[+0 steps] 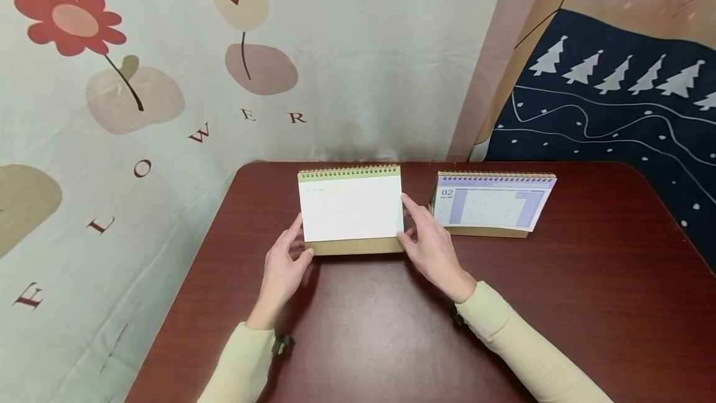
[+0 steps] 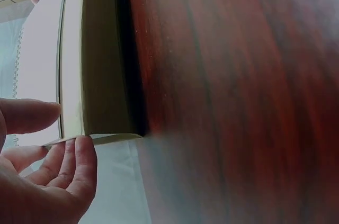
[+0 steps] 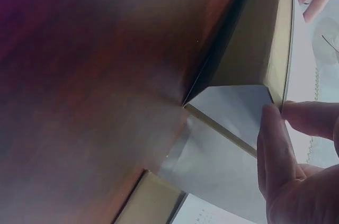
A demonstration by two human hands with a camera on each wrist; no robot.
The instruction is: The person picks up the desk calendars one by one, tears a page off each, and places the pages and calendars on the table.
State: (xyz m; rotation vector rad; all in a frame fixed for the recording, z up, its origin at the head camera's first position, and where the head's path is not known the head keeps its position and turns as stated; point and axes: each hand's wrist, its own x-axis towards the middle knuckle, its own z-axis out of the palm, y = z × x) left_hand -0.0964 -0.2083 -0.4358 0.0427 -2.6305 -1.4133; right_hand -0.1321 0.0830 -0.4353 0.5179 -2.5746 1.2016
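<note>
We see green-topped calendar (image 1: 352, 210) at far part of tabletop (image 1: 363, 322), left of purple calendar (image 1: 495, 207). Left hand (image 1: 281, 268) has grip pinching its left edge; right hand (image 1: 433, 247) pinches right edge. Two-sided hold, we think, keeps it level.

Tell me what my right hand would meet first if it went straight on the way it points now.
The green-topped desk calendar: your right hand grips its right edge. Depth behind it is hard to judge.
</note>
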